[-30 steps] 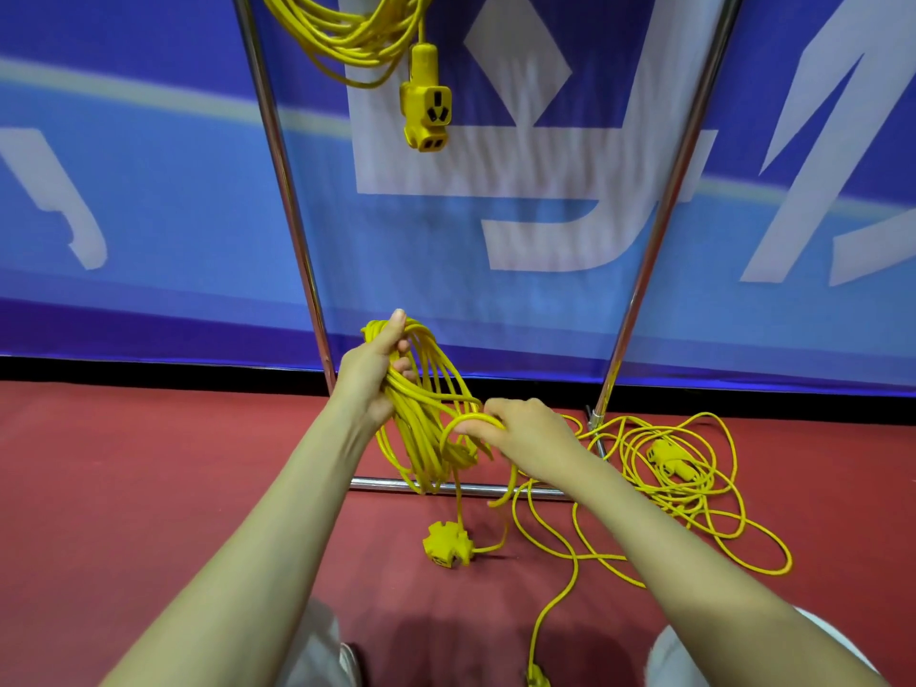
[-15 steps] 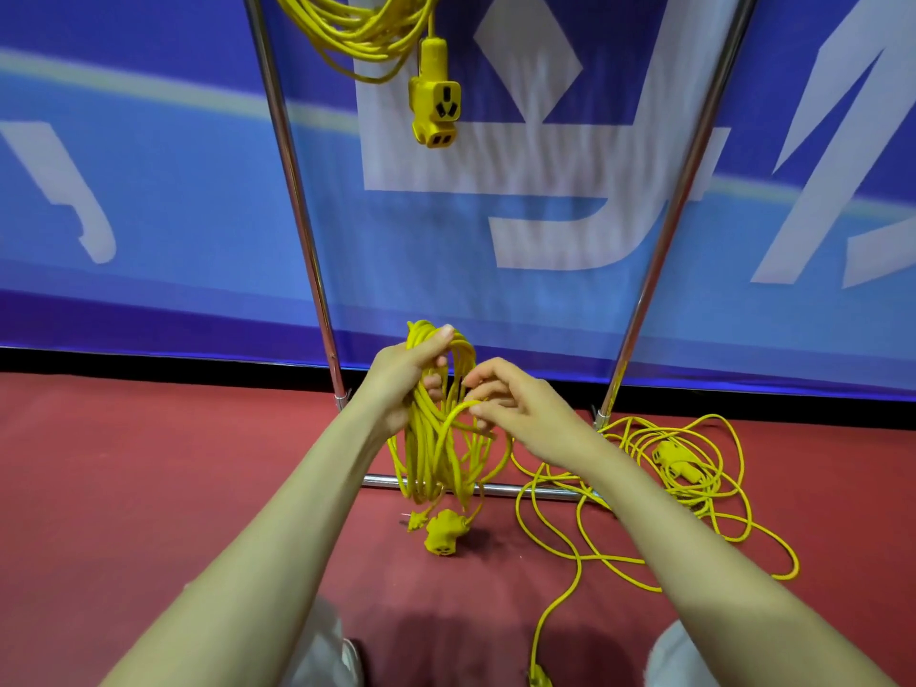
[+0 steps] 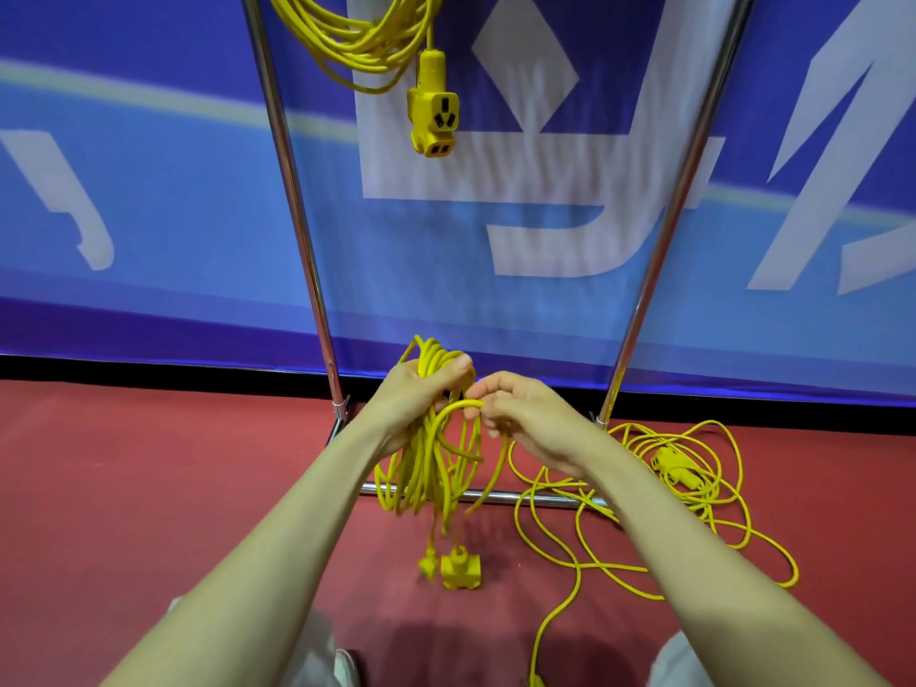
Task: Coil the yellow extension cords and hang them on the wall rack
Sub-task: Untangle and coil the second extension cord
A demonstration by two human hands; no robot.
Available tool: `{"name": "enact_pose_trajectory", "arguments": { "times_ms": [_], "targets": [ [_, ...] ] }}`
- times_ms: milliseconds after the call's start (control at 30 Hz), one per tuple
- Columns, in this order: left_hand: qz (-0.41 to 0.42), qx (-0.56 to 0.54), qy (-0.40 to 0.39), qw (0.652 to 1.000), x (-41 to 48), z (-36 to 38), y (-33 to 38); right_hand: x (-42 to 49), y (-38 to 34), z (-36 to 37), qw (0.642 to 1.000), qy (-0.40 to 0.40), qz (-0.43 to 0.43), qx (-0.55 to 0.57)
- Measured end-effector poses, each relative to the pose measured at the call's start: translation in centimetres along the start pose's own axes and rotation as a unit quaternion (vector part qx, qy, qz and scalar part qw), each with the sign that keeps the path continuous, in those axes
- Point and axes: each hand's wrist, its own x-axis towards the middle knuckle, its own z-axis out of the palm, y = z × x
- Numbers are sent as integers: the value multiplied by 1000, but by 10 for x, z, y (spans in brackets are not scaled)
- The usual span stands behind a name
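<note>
Low before the rack (image 3: 290,190), the left hand (image 3: 414,394) grips the top of the coiled cord (image 3: 421,478), whose loops hang towards the red floor (image 3: 148,488). The right hand (image 3: 525,414), lower on the bundle a second ago, now pinches a turn of it beside the left thumb, so this coil looks nearly wound. One hung coil (image 3: 357,37) is already up; a loose cord (image 3: 694,493) lies tangled at right, still to do.

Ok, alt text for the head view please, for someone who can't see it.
The left hand grips a coiled yellow cord while the right hand pinches one loop of it. A loose cord lies tangled on the red floor; another coil hangs above.
</note>
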Motion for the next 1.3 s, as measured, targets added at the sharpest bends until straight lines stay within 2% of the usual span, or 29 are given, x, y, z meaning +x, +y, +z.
{"name": "enact_pose_trajectory", "arguments": {
  "times_ms": [67, 133, 233, 333, 400, 500, 600, 667, 767, 800, 900, 1033, 1167, 1300],
  "targets": [
    [2, 11, -56, 998, -4, -2, 0, -1, -1, -4, 1000, -10, -14, -9],
    [-8, 17, -100, 995, -6, -4, 0, 0, 1, -7, 999, 16, -30, -24],
    [-11, 46, -119, 992, -7, -5, 2, 2, 4, -6, 996, 33, -54, -64],
    [5, 91, -147, 985, -6, -12, 5, 1, 8, -6, 995, 48, -68, -53],
    [10, 134, -151, 979, -8, -10, 6, -1, 7, -9, 994, 67, -73, -48],
    [17, 181, -108, 977, -10, -3, 3, -1, 8, -11, 989, 95, -82, -78],
    [23, 168, -89, 981, -8, 2, 2, 3, 17, -13, 984, 66, -79, -148],
    [26, 137, -67, 988, -9, 1, 6, 4, 29, -16, 968, 8, -40, -246],
    [20, 64, -73, 995, -10, -1, 14, 2, 50, -21, 899, -77, 41, -429],
    [20, 52, -79, 995, -11, -1, 16, 1, 52, -23, 897, -73, 48, -432],
    [21, 52, -64, 996, -12, -5, 18, -3, 44, -37, 928, -18, 26, -372],
    [12, 87, -58, 995, -8, -12, 11, -15, 22, -54, 966, 84, -51, -240],
    [-3, 140, -69, 988, -9, -6, 7, -18, 3, -51, 956, 138, -151, -211],
    [2, 166, -88, 982, -14, -2, 6, -13, 2, -41, 935, 188, -188, -235]
  ]
}}
